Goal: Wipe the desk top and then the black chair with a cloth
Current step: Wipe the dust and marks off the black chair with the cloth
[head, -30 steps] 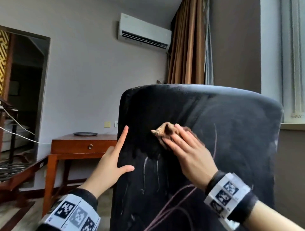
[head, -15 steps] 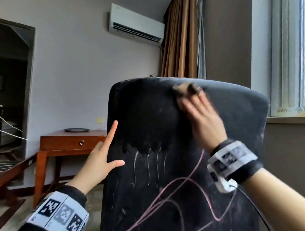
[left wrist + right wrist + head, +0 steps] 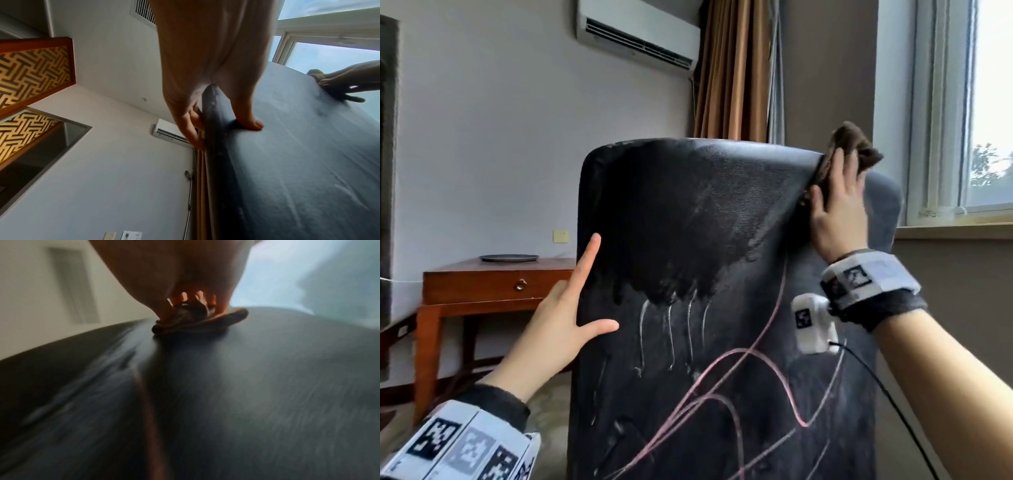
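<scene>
The black chair shows its back, with a dark wet patch across the top half, white drip streaks and pink lines lower down. My right hand presses a bunched brown cloth flat against the chair's upper right corner; part of the cloth sticks up above the top edge. In the blurred right wrist view, the fingers lie over the cloth on the chair. My left hand holds the chair's left edge. Its thumb lies on the back face and its fingers behind the edge of the chair.
A wooden side table with a drawer and a dark plate stands left of the chair by the wall. A window and its sill are at the right, and brown curtains hang behind. A black cable trails from my right wrist.
My right hand swept the cloth from the middle of the chair back up to the top edge, then right to the upper corner. The dark wet patch grew. My left hand kept its hold.
</scene>
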